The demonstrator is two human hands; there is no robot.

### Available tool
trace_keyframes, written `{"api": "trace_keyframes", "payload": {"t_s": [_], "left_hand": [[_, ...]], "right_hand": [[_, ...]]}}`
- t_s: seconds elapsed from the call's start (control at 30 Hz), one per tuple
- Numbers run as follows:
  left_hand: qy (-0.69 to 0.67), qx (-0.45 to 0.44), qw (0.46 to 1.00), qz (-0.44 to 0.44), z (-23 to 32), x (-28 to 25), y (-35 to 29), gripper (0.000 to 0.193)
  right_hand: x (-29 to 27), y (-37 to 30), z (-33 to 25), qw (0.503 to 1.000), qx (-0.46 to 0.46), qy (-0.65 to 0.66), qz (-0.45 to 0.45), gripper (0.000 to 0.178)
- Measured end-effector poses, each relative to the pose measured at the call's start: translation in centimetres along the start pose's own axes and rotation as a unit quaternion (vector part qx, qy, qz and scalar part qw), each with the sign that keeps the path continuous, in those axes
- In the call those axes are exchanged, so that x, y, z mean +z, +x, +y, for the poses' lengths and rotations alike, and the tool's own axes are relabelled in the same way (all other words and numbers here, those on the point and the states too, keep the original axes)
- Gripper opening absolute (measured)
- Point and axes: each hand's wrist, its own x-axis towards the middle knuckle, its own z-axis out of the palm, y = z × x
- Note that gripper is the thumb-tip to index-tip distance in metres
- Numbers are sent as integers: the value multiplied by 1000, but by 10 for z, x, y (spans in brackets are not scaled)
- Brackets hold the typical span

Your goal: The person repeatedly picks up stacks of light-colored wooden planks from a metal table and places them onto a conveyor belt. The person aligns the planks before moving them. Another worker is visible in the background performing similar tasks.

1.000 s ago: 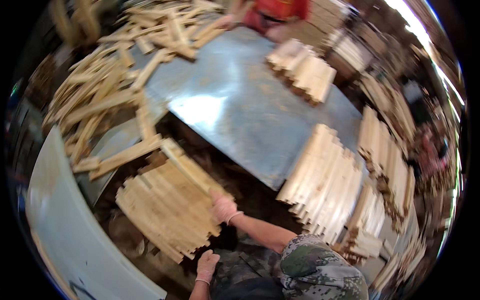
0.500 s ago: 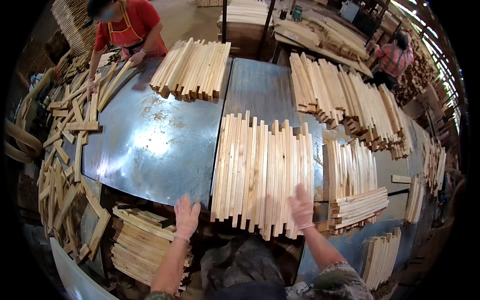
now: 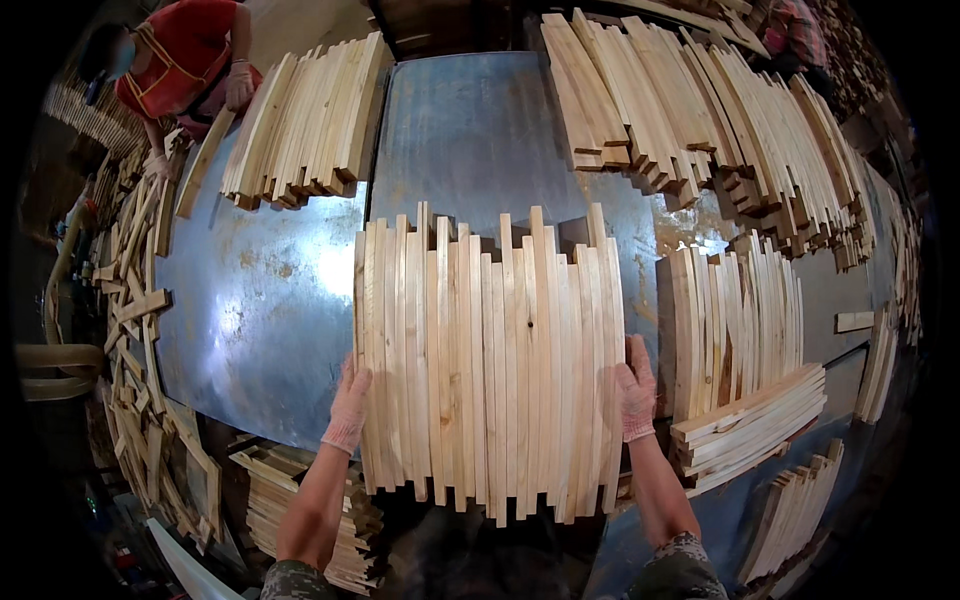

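Observation:
A wide row of pale wooden strips (image 3: 490, 370) lies side by side in front of me, their ends uneven. My left hand (image 3: 349, 405), in a thin light glove, is against the left edge of this row, fingers stretched forward. On the opposite edge, my right hand (image 3: 636, 390), gloved too, is upright beside the outermost strip with its thumb toward the wood. The two hands flank the row, and neither has its fingers wrapped around a strip. Whether the right palm presses on the wood, I cannot tell.
A metal tabletop (image 3: 460, 120) spreads under the wood. More strip stacks stand at the far left (image 3: 305, 125), far right (image 3: 700, 110) and right (image 3: 735, 330). Loose offcuts (image 3: 135, 330) pile along the left edge. A co-worker in red (image 3: 185, 60) handles strips there; another person (image 3: 795, 35) is farther back.
My hands have come to the row's two sides; the right one was over its right part, the left one apart from it. My view has shifted closer over the row.

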Motion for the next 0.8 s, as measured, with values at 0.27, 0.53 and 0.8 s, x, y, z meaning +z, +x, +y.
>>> {"api": "trace_keyframes", "payload": {"t_s": [0.27, 0.53, 0.8], "left_hand": [[-349, -150, 919, -104, 38, -11, -9, 70], [-390, -162, 891, -166, 35, -6, -35, 58], [-498, -117, 854, -92, 13, -42, -144, 51]], "right_hand": [[11, 14, -36, 974, 224, 5, -40, 70], [-17, 33, -24, 959, 262, 68, -89, 43], [64, -20, -104, 940, 277, 47, -195, 36]]}}
